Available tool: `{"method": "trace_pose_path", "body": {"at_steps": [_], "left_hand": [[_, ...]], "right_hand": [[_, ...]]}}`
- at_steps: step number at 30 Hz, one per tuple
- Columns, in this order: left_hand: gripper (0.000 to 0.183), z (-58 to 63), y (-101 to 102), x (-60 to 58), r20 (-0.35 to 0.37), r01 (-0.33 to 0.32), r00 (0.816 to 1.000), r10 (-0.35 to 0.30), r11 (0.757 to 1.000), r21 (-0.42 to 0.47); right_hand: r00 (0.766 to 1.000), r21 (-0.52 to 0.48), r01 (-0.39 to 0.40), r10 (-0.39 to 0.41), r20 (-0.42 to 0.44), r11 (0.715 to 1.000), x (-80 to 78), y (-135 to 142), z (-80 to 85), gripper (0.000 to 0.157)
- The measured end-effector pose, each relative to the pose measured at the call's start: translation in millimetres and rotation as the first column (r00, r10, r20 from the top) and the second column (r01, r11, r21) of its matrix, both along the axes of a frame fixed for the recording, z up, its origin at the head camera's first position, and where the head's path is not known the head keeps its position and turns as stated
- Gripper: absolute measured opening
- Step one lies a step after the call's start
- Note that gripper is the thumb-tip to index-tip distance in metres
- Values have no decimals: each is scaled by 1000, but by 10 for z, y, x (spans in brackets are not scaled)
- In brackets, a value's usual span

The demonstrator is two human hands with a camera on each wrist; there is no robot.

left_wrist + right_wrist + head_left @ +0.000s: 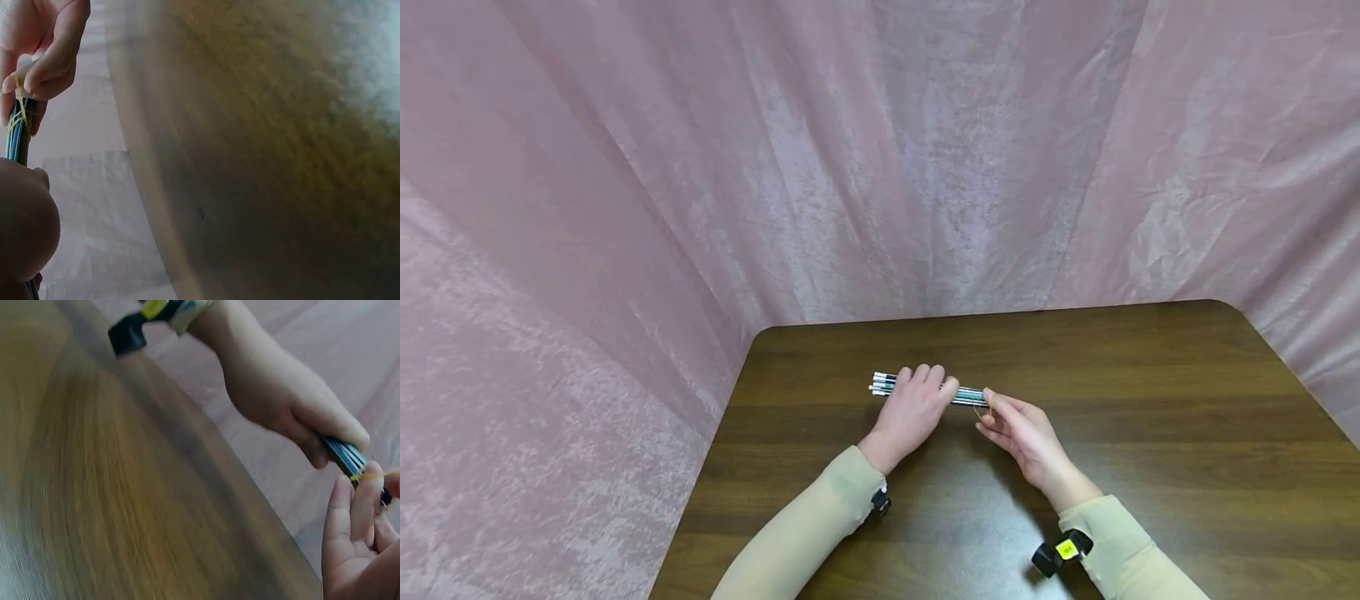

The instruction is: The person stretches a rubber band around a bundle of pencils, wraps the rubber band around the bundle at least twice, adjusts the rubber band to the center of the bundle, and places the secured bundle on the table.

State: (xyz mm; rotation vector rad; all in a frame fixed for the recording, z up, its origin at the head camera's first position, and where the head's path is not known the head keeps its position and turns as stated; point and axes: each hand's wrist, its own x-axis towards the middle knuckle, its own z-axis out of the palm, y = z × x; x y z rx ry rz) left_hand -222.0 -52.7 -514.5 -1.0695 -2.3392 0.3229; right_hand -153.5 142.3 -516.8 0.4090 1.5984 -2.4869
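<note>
My left hand (916, 410) grips a bundle of thin striped pencils (967, 397) around its middle, over the table. White ends of the bundle stick out to the left of that hand. At the other end, a yellow rubber band (23, 117) loops and crosses around the pencils in the left wrist view. My right hand (1028, 437) is at this end and pinches the band with its fingers. A strand of the band stretches across a fingertip in the right wrist view. The left palm hides the middle of the bundle.
A brown wood-grain table (1150, 417) with rounded far corners lies under both hands. Pink velvety curtains (925, 167) hang behind it and along the sides. Each wrist wears a black camera, the right one (1063, 551) with a yellow label.
</note>
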Motion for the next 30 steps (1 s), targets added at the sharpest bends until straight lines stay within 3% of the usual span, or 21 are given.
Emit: {"method": "trace_pose_path", "body": {"at_steps": [4, 8, 12, 15, 17, 21, 23, 26, 30], "left_hand": [[14, -26, 50, 81, -12, 36, 999, -37, 997, -62], [20, -40, 98, 141, -9, 15, 1000, -15, 996, -86], [19, -44, 105, 133, -4, -11, 1000, 10, 997, -70], [15, -29, 102, 125, -4, -16, 1000, 16, 999, -47], [12, -21, 94, 122, 0, -33, 999, 33, 998, -56], [8, -5, 76, 114, 13, -45, 999, 46, 995, -84], [6, 2, 68, 107, 27, -30, 999, 32, 996, -87], [14, 21, 36, 88, 53, -12, 998, 14, 999, -43], [34, 53, -65, 41, 95, -51, 994, 46, 997, 54]], "right_hand": [[1000, 144, -26, 27, -8, 989, -7, 47, -50, 34], [998, 265, -23, 36, -46, 964, -12, 76, -61, 38], [994, 407, -16, 57, -89, 913, 0, 93, -52, 44], [982, 501, -29, 117, -145, 865, 22, 120, -54, 43], [960, 592, -32, 190, -207, 805, 33, 152, -57, 38], [880, 788, 68, 335, -336, 612, 41, 225, -72, 28], [851, 830, 129, 369, -373, 542, 40, 261, -80, 23], [837, 853, 173, 384, -391, 492, 43, 316, -73, 20], [854, 872, 198, 358, -378, 448, 52, 419, -51, 22]]}}
